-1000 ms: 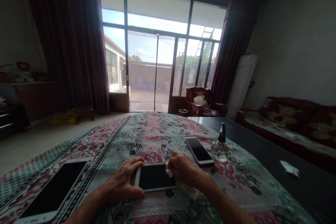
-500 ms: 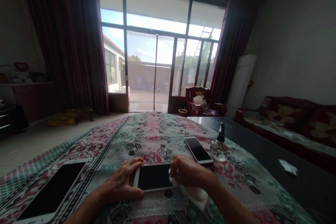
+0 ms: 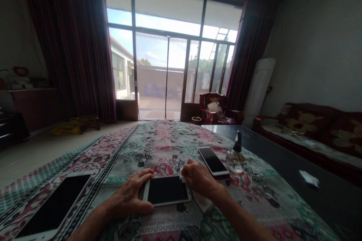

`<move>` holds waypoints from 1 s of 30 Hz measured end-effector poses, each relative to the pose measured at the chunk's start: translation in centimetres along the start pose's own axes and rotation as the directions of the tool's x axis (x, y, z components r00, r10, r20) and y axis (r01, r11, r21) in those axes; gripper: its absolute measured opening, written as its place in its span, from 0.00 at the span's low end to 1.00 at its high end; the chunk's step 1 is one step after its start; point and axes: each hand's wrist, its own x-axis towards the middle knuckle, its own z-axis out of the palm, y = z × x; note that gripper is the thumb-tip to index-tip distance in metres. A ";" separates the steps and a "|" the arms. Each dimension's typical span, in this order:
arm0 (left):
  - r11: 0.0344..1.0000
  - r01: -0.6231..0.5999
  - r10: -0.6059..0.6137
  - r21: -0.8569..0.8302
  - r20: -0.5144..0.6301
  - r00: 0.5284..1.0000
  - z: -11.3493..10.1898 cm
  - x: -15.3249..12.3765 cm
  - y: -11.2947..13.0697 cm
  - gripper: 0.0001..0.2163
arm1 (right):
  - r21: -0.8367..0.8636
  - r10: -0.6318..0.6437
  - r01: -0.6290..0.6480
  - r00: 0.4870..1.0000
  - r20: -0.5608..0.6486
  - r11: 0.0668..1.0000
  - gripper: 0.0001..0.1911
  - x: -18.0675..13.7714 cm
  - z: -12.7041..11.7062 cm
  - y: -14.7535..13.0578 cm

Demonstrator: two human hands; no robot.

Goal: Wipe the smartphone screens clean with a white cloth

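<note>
A white-framed smartphone (image 3: 168, 190) with a dark screen lies face up, crosswise, on the patterned tablecloth. My left hand (image 3: 135, 196) grips its left end, thumb along the near edge and fingers at the far edge. Bunched in my closed right hand (image 3: 199, 179) is a white tissue (image 3: 204, 202), touching the phone's far right corner; its loose part trails below the hand. Just beyond my right hand lies a second white smartphone (image 3: 213, 161). Beside that stands a clear spray bottle (image 3: 236, 158) with a black pump top. A larger white-edged device (image 3: 53, 207) rests at the left, screen dark.
The floral tablecloth (image 3: 158, 147) covers the surface in front of me. To the right runs a dark glossy table (image 3: 271, 162) with a crumpled white paper (image 3: 309, 178) on it. Farther off are a wooden armchair (image 3: 213, 107), a sofa (image 3: 311, 120) and glass doors (image 3: 161, 75).
My right hand has moved slightly left and away from me with the tissue, from the phone's right end to its far right corner. My left hand stays in place.
</note>
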 end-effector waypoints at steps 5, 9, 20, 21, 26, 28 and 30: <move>1.000 0.009 -0.009 0.008 0.022 1.000 -0.1 0.1 0.1 0.38 | 0.010 0.002 -0.002 1.000 0.005 1.000 0.11 -0.1 0.1 0.2; 0.999 0.034 -0.035 0.014 0.038 0.999 -0.4 0.0 0.6 0.38 | 0.025 -0.016 0.015 0.998 0.062 1.000 0.11 -0.3 -0.5 0.5; 0.999 0.045 -0.045 0.001 0.050 0.998 -0.5 0.0 0.9 0.37 | 0.104 -0.039 -0.007 0.896 0.442 0.995 0.15 -0.7 -2.5 -0.2; 0.999 0.048 -0.049 0.005 0.057 0.997 -0.6 0.1 1.0 0.37 | 0.105 -0.030 -0.020 0.889 0.457 0.994 0.15 -0.8 -2.6 -0.1; 0.998 0.059 -0.060 0.023 0.079 0.995 -0.7 0.2 1.2 0.38 | 0.072 -0.059 0.043 0.970 0.234 0.996 0.13 -0.6 -1.9 0.3; 0.998 0.058 -0.060 0.024 0.077 0.995 -0.7 0.2 1.1 0.39 | 0.043 -0.052 0.046 0.990 0.130 0.998 0.13 -0.4 -1.3 0.3; 0.998 0.055 -0.057 0.030 0.076 0.995 -0.7 0.2 1.0 0.39 | 0.011 -0.022 0.022 0.997 0.078 1.000 0.13 -0.1 -0.6 0.0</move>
